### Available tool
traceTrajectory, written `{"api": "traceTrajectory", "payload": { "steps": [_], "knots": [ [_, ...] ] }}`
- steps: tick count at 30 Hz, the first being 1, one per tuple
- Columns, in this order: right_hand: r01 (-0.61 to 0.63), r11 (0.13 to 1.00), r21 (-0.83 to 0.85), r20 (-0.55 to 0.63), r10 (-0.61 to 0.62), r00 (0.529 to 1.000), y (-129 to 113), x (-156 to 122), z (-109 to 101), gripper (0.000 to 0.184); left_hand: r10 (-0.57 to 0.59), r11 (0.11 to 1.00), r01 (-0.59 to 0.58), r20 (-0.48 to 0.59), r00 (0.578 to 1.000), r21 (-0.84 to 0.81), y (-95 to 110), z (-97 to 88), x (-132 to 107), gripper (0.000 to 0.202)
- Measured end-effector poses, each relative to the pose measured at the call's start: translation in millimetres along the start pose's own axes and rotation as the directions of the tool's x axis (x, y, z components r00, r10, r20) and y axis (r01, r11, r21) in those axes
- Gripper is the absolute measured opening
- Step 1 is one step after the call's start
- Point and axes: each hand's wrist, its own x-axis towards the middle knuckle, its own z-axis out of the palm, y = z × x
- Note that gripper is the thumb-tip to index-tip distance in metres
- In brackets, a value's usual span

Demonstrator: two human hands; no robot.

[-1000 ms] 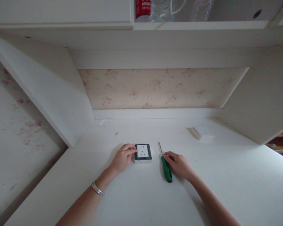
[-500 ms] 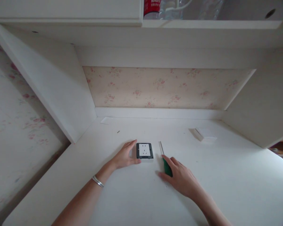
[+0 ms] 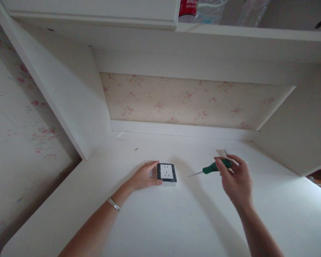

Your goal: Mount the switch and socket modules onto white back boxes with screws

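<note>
A wall socket [image 3: 167, 172] with a white face, dark frame and white box lies face up on the white desktop. My left hand [image 3: 146, 175] grips its left side, fingers at the far corner and thumb at the near one. My right hand [image 3: 235, 178] is raised to the right of the socket, closed round the green handle of a screwdriver [image 3: 216, 167]. The metal shaft points left toward the socket, its tip a short way off. A silver bracelet [image 3: 113, 204] circles my left wrist.
Behind my right hand, a white box-shaped piece is mostly hidden. A thin clear piece [image 3: 123, 135] and a small dark sliver [image 3: 136, 149] lie toward the back of the desktop. An overhead cabinet [image 3: 96, 14] holds a red-labelled item [image 3: 187, 10] and plastic-wrapped things.
My right hand has lifted the screwdriver off the desktop and moved right and away from me. The shaft has swung round to point left. My left hand stays on the socket.
</note>
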Motion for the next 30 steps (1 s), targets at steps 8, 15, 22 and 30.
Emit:
{"api": "traceTrajectory", "payload": {
  "steps": [8,15,22,30],
  "knots": [
    [0.165,0.986,-0.021,0.133,-0.161,0.978,-74,25,61,0.037,0.013,1.000,-0.013,-0.036,0.999,-0.006,5,0.0,1,0.078],
    [0.269,0.963,0.026,0.298,-0.264,0.917,-88,23,100,0.035,0.004,0.999,-0.006,-0.051,0.999,-0.048,14,-0.7,1,0.072],
    [0.268,0.963,0.002,0.318,-0.255,0.913,-75,20,107,0.033,-0.034,0.997,0.029,-0.062,0.997,-0.069,12,1.9,0,0.072],
    [0.264,0.964,0.019,0.352,-0.253,0.901,-72,19,106,0.033,-0.039,0.999,0.037,-0.063,0.997,-0.040,14,1.5,0,0.076]
  ]
}}
